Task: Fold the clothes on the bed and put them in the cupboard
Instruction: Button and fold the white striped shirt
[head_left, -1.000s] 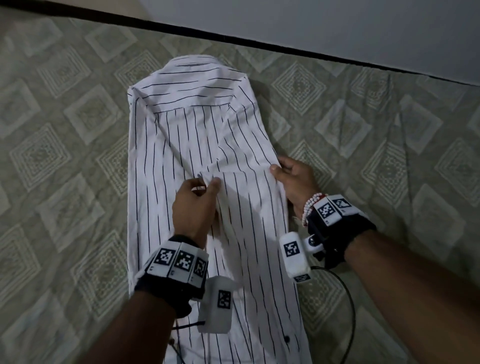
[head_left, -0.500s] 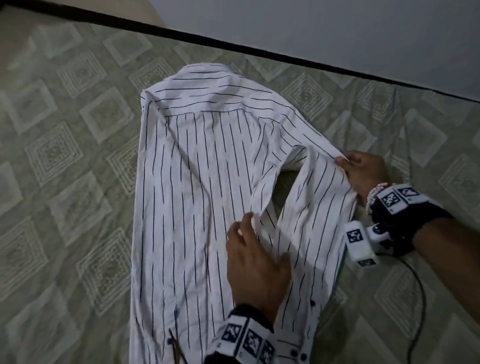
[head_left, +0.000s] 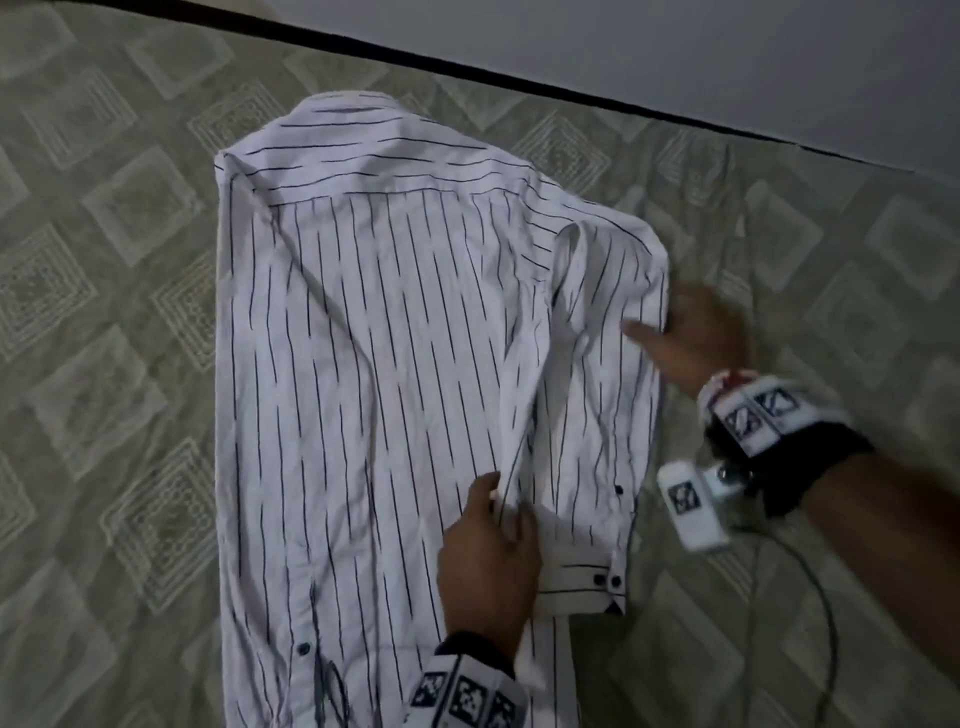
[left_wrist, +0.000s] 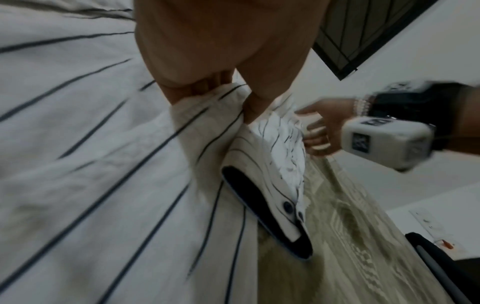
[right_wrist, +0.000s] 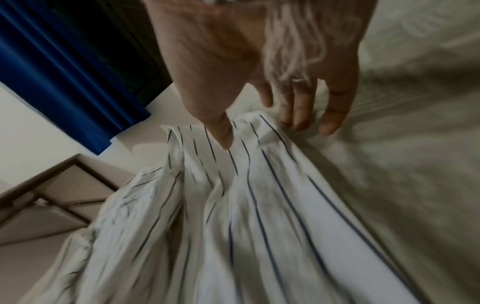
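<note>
A white shirt (head_left: 363, 364) with thin dark stripes lies back-up on the bed, collar toward the wall. Its right sleeve is folded down along the right side, with the buttoned cuff (head_left: 587, 582) near the lower right. My left hand (head_left: 504, 506) pinches a raised fold of the shirt (left_wrist: 91, 164) between thumb and fingers just above the cuff (left_wrist: 272, 209). My right hand (head_left: 654, 332) is at the shirt's right edge. Its thumb presses on the striped cloth (right_wrist: 259, 205) and its fingers (right_wrist: 298, 115) lie straight on the sheet beside the edge.
The bed wears a green-grey sheet (head_left: 104, 312) with a diamond pattern, and its dark far edge meets a pale wall (head_left: 675, 62). A black cable (head_left: 826, 623) trails on the sheet at the lower right. A blue curtain (right_wrist: 64, 61) hangs beyond the bed.
The shirt's right side has been spread out to the right and the sleeve laid down along it. My right hand moved right with it; my left hand shifted down-right and pinched the fold.
</note>
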